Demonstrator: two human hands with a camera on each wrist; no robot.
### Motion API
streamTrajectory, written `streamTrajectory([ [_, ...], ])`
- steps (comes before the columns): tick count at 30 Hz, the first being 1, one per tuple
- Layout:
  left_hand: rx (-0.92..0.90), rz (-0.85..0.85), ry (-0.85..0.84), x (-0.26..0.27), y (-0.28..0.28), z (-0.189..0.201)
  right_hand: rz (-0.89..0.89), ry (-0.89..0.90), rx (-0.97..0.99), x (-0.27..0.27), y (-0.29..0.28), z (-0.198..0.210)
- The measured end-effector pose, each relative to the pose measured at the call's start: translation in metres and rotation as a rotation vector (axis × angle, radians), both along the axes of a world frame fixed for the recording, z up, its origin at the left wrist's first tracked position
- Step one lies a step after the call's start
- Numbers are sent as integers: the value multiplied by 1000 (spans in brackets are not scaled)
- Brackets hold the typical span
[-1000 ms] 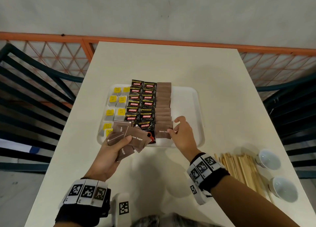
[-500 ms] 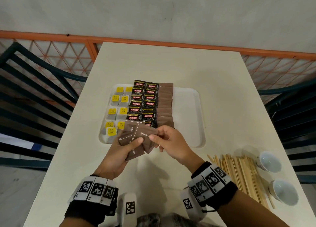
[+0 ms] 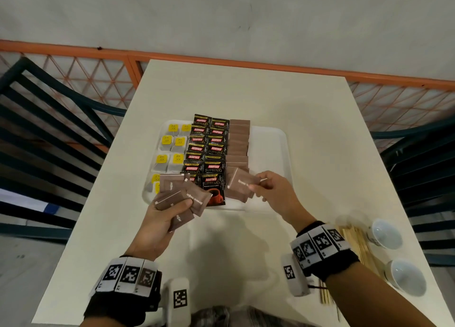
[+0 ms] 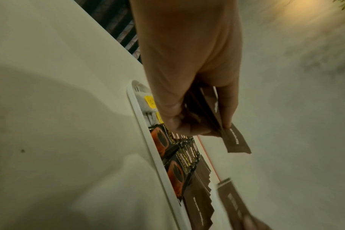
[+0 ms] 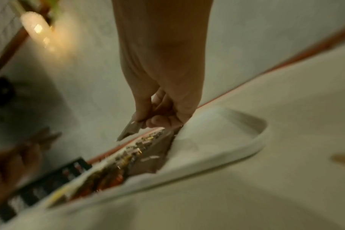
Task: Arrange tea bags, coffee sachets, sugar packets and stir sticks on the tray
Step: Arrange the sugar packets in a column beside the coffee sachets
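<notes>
From the head view, our left hand (image 3: 157, 218) grips a fan of brown sugar packets (image 3: 183, 198) at the near edge of the tray (image 3: 270, 142), while our right hand (image 3: 273, 191) pinches one packet (image 3: 240, 185) over the sugar column. Tea bags (image 3: 170, 144) and coffee sachets (image 3: 206, 149) already lie in rows; the stir sticks (image 3: 357, 238) wait on the table, so we judge ourselves past halfway. The left wrist view shows fingers curled round the bundle. The right wrist view, blurred, shows the pinch above the tray.
</notes>
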State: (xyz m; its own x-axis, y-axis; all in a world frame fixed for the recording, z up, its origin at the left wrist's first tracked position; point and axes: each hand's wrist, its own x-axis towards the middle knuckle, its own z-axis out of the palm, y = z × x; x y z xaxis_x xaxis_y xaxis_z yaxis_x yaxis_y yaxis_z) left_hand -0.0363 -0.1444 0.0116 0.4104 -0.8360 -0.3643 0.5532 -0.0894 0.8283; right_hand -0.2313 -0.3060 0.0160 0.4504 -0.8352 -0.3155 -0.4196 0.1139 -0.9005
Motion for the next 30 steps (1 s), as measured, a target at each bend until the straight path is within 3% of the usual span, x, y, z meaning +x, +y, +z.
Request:
streamTrajectory([
  [2,0,27,10,4,2,-1,96,176,-80,-3,-1,-11],
  [4,-8,29,15,6,2,-1,153,245,-133,-1,2,-20],
  [11,23,8,10,3,3,-3,94,253,-232,10,9,-37],
  [19,46,-13,-40,-4,-3,-3,56,310,-274,14,13,-29],
  [22,72,-14,-64,-5,-6,-3,43,228,-316,19,22,-11],
  [26,128,-38,-97,-10,-10,-3,260,8,-83,33,50,12],
  [30,149,-57,-95,-13,-10,-1,256,-99,7,40,59,9],
])
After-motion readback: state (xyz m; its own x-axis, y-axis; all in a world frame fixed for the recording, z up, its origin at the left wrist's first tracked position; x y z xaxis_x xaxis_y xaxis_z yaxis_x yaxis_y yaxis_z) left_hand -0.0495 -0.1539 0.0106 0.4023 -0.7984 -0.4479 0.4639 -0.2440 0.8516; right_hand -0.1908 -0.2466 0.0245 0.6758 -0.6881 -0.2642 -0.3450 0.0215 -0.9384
